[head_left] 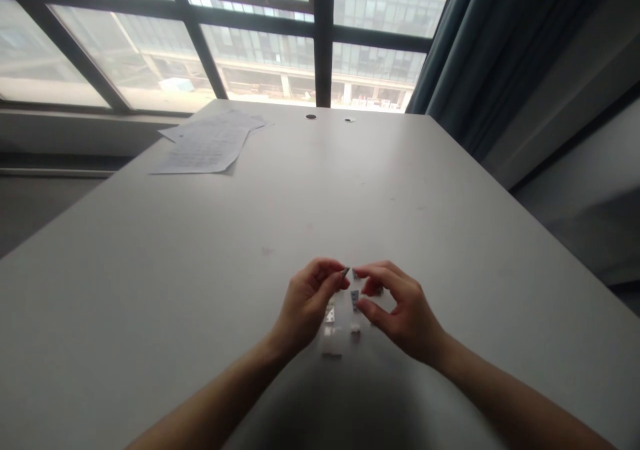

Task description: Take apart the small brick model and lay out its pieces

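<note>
My left hand [311, 298] is closed, pinching a small, thin, dark-edged piece [345, 272] between thumb and fingertips. Facing it, my right hand [397, 303] has its thumb and fingers apart, with nothing visibly gripped. Just left of the right thumb is a small grey piece with dark print [355, 299]; a similar bit shows partly behind the right fingertips. Beside the left wrist lies a small whitish piece with dark marks [330, 314]. Closer to me are a small pale block [355, 329] and a clear, shiny flat item [331, 343] with a dark lower edge. Their exact kinds are too small to tell.
The pieces lie on a large white table [210, 250]. Printed paper sheets [205, 145] overlap at its far left, partly over the edge. Two round cable holes, one of them a dark hole [311, 117], sit near the far edge. Beyond are windows and a dark curtain [475, 57].
</note>
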A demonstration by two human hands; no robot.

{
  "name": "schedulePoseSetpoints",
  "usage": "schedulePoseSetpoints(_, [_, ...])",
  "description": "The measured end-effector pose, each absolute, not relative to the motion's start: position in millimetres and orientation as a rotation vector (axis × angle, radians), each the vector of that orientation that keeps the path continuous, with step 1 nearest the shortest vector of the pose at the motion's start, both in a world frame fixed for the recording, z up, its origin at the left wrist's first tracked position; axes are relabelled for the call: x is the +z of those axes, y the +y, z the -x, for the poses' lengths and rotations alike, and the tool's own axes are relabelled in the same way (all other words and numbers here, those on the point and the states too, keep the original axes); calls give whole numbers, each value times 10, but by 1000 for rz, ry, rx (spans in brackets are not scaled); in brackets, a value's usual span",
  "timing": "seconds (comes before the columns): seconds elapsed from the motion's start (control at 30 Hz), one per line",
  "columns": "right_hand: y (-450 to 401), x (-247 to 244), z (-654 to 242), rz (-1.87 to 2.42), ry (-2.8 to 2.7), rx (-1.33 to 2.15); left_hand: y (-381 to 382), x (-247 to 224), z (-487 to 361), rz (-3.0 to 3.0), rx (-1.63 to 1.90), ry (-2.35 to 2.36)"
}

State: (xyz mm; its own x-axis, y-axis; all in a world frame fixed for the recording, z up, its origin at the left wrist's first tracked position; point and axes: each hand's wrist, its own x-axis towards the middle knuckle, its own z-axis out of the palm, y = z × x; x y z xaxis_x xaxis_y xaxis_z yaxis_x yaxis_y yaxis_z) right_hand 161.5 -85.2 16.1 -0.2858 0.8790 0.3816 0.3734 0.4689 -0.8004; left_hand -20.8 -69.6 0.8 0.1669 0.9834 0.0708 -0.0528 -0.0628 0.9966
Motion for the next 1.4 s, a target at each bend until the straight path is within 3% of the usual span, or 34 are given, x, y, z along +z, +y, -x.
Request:
schedulePoseSetpoints(0.3, [-872,85,-1451,1006,-1747,759,-830,11,134,-1015,1150,844])
schedulePoseSetpoints(0.77, [-852,46,-1462,900,-1588,1083,-843,14,137,-860,1019,638])
schedulePoseSetpoints(1.17, [-859,48,-1468,1050,-1812,680,-786,14,186,-1167,1060,842])
schedulePoseSetpoints(1.4, [-748,97,-1621,1118,-1995,588,-767,102,451,-1833,1074,1227])
